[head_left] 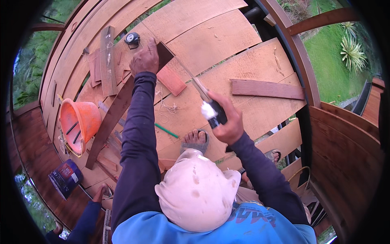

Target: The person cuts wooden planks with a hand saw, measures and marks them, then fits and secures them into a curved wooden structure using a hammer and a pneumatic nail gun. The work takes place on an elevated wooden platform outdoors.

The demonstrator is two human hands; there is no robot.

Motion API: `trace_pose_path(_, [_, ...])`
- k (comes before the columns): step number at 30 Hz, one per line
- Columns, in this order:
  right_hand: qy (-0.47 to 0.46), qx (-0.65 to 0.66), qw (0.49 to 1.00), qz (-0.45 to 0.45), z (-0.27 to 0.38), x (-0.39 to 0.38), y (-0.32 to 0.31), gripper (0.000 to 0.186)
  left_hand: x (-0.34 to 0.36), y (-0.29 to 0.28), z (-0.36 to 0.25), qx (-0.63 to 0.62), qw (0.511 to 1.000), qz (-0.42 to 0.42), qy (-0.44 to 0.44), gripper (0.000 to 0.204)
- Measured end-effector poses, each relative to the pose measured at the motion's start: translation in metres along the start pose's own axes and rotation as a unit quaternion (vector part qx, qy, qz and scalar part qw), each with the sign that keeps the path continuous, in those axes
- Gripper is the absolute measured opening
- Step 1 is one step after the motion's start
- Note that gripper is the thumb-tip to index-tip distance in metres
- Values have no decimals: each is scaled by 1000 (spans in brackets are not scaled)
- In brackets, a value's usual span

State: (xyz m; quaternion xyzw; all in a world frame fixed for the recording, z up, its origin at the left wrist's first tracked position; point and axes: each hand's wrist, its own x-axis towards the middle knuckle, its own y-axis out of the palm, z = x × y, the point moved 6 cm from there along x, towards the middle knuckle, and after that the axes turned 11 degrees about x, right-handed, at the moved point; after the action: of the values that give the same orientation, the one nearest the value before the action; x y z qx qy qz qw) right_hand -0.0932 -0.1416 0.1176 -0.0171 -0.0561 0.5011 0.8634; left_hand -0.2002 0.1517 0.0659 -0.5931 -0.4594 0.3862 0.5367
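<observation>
My left hand (144, 59), fingers closed, grips the upper end of a long dark board (109, 122) lying diagonally over the planks. My right hand (226, 120) is wrapped round the black-and-white handle of what looks like a hand saw (200, 86), its narrow blade, seen edge-on, reaching toward that board's end; whether it touches cannot be told. A short reddish block (172, 80) lies between my hands, with tangled string (166, 107) below it. Just above my left hand is a small round black tool (132, 39), perhaps a reel.
An orange bucket (83, 118), blue pail (65, 179), green stick (166, 130) and loose boards (266, 89) lie around. The plank floor (211, 36) has gaps. A wooden railing (347, 150) borders the right. A pale cap (195, 191) fills lower centre. A co-worker's blue sleeve (83, 225) shows lower left.
</observation>
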Motion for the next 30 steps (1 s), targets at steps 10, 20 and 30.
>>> trace_pose_path(10, [-3,-14,1000,14,9,-29,-14,56,17,-4,12,-4,1000,4,1,70])
trace_pose_path(20, [-9,-61,998,-8,-29,7,-3,58,25,5,6,-55,997,37,41,71])
trace_pose_path(30, [-65,-241,957,148,-114,-8,25,69,-67,2,-38,-153,966,123,169,61])
